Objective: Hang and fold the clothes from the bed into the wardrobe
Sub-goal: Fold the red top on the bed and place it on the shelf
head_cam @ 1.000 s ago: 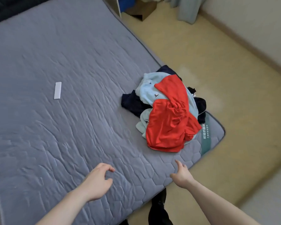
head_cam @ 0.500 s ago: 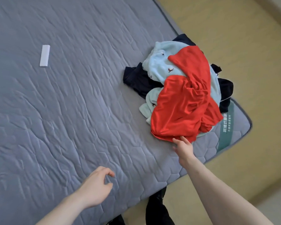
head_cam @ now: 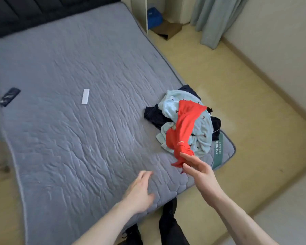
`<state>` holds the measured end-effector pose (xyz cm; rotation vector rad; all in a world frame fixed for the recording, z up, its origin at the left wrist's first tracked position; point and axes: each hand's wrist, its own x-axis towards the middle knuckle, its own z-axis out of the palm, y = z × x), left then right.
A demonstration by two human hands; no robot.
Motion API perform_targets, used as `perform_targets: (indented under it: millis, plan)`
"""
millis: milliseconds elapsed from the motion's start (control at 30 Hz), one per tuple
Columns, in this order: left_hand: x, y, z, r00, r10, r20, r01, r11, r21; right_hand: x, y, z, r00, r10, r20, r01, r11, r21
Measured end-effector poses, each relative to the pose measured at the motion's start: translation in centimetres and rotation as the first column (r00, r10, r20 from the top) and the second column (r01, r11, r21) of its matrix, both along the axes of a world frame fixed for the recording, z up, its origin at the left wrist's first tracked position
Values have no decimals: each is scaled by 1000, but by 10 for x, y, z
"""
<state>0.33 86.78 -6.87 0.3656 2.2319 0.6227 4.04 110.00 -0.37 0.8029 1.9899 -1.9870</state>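
- Head view, only one on offer: grey quilted mattress (head_cam: 64, 121) fills the frame from 9 to 12 o'clock; the clothes pile sits at its near right corner, around 3 o'clock
- Pile make-up: red garment (head_cam: 185, 128) on top, pale blue patterned garment (head_cam: 201, 126) under it, dark navy clothes (head_cam: 154, 115) at the bottom, poking out at the pile's 9 and 3 o'clock edges
- Right hand (head_cam: 200, 172) at 5 o'clock: pinches the lower end of the red garment between thumb and fingers, other fingers fairly straight; the cloth is drawn into a taut rope running up toward 12 o'clock, its far end lying on the blue garment
- Left hand (head_cam: 140, 190) at 6 o'clock: fingers relaxed, spread, holding nothing, hovering over the mattress just beside the right hand; blurred, so contact with the mattress cannot be told
- Step in hand, as I judge it: first pick, the red piece being drawn off the pile; nothing folded or hung yet
- Next move calls for: lifting the red piece clear of the blue one, bringing in the free left hand to find a second edge, then spreading it flat or carrying it off
- Wardrobe: not clearly in view; a white panel (head_cam: 146, 15) stands at 12 o'clock
- Off-task: white remote (head_cam: 85, 96) and dark remote (head_cam: 9, 96) on the mattress at 10 o'clock, well apart from the pile
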Motion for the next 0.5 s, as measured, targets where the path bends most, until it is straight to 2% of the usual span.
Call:
perform_targets:
  millis: [167, 233, 300, 433, 500]
  plan:
    - [25, -20, 69, 990, 72, -118, -37, 960, 277, 15, -60, 119, 976, -9, -219, -17, 993, -114]
    - [37, -32, 86, 975, 153, -159, -99, 948, 303, 25, -92, 145, 970, -4, -243, -24, 993, -112]
    - [42, -53, 97, 935, 297, -196, -235, 929, 285, 31, -119, 159, 966, 5, -258, -31, 995, -98]
    - [48, -117, 112, 850, 465, -246, -368, 860, 355, 45, -149, 169, 971, 11, -240, -33, 996, -87]
    - [44, -153, 125, 781, 556, -285, -432, 810, 397, 50, -153, 167, 971, 21, -237, -30, 999, -33]
